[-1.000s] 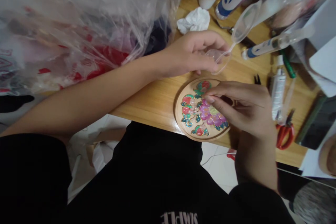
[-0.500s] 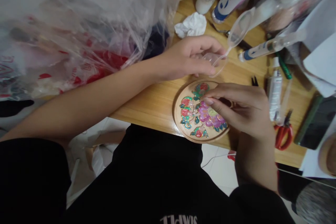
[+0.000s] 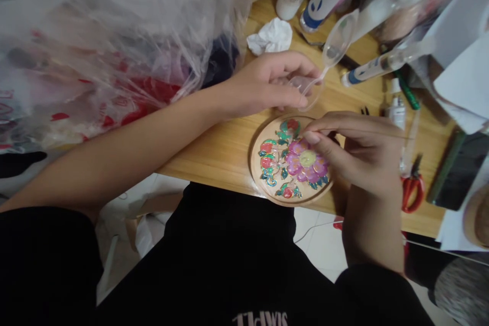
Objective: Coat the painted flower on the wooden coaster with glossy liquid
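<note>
Between right fingertips [image 3: 312, 137], pinching slim stick [image 3: 359, 132] with floral wooden disc [image 3: 293, 162] below; in left fingers [image 3: 300, 63], cradling plastic cup [image 3: 301, 84]. Likely flimsy; grip rim.

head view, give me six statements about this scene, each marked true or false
The left hand holds a clear plastic container. True.
The large flower on the round pale wooden board is blue. False: it is purple-pink.
The right hand reaches over the board. True.
The left hand grips the red-handled metal tool. False: it lies on the brown wooden table.
A crumpled white tissue lies on the table. True.
The dark rectangular slab is on the board. False: it is right of the tool.
</note>
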{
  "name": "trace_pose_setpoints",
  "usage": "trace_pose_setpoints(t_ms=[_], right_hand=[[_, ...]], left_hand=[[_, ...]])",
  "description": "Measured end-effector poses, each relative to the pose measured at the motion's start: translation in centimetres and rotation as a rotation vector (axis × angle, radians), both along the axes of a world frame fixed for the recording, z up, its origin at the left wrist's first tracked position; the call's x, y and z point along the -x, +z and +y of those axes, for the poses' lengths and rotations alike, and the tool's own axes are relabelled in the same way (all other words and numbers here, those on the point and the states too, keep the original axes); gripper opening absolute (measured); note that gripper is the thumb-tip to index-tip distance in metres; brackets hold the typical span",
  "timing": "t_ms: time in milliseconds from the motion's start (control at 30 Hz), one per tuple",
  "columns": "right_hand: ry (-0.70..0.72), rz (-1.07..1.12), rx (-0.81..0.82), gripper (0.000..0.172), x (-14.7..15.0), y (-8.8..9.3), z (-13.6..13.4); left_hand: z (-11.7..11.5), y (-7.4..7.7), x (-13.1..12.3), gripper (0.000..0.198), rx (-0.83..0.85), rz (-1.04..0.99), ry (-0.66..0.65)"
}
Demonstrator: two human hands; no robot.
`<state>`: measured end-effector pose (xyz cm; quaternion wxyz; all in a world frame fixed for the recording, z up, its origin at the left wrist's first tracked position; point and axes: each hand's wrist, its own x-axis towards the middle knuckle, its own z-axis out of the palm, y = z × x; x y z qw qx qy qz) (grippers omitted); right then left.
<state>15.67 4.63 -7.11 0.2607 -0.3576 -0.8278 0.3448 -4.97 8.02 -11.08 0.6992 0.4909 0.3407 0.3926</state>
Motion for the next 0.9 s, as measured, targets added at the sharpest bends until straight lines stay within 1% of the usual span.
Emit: trace_pose_setpoints(t_ms=[133, 233, 300, 400, 600, 800, 900], right_hand=[[-0.040, -0.012, -0.036, 0.006, 0.0, -0.1, 0.0], [-0.032, -0.005, -0.055, 0.003, 0.0, -0.1, 0.0], [-0.018, -0.003, -0.028, 0.002, 0.0, -0.1, 0.0], [0.027, -0.017, 0.020, 0.003, 0.0, 0.0, 0.0], [0.133, -0.019, 0.014, 0.007, 0.2, -0.1, 0.1], [0.138, -0.031, 0.018, 0.009, 0.3, -0.1, 0.2], [0.147, -0.039, 0.016, 0.010, 0.3, -0.1, 0.2]], left_hand=[[-0.1, 0.4, -0.1, 0.024, 0.024, 0.015, 0.011], [-0.2, 0.8, -0.3, 0.023, 0.036, 0.071, 0.011], [-0.2, 0.8, -0.3, 0.024, 0.028, 0.087, 0.008], [-0.1, 0.6, -0.2, 0.022, 0.010, 0.053, -0.002], [0.1, -0.2, 0.0, 0.024, -0.009, -0.021, -0.038], [0.0, -0.4, 0.1, 0.023, -0.018, 0.022, -0.040], [0.1, -0.3, 0.0, 0.024, -0.022, 0.012, -0.038]])
